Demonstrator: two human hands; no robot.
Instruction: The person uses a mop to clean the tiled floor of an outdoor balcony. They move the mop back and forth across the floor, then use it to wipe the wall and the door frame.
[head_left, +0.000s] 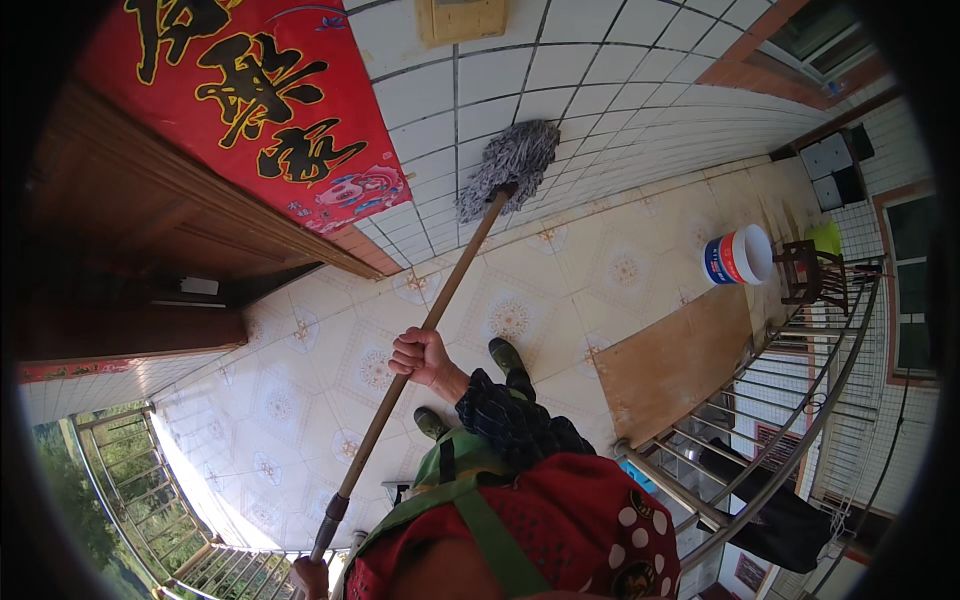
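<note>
A mop with a long brown handle (459, 266) runs diagonally across the view. Its grey strand head (517, 161) lies against the white-tiled wall (495, 82), above the floor line, with the strands spread. My right hand (420, 356) is wrapped around the middle of the handle, its arm in a dark patterned sleeve. At the lower left, my left hand (309, 576) holds the handle's other end, just beyond a dark ribbed grip (330, 521). Part of that hand is cut off by the picture's lower rim.
Patterned floor tiles (555, 300) surround my dark boots. A red banner with writing (300, 112) hangs beside a wooden door (165, 217). To the right are a brown board (679, 360), a white bucket (739, 255), a wooden chair (810, 274) and a metal railing (795, 465).
</note>
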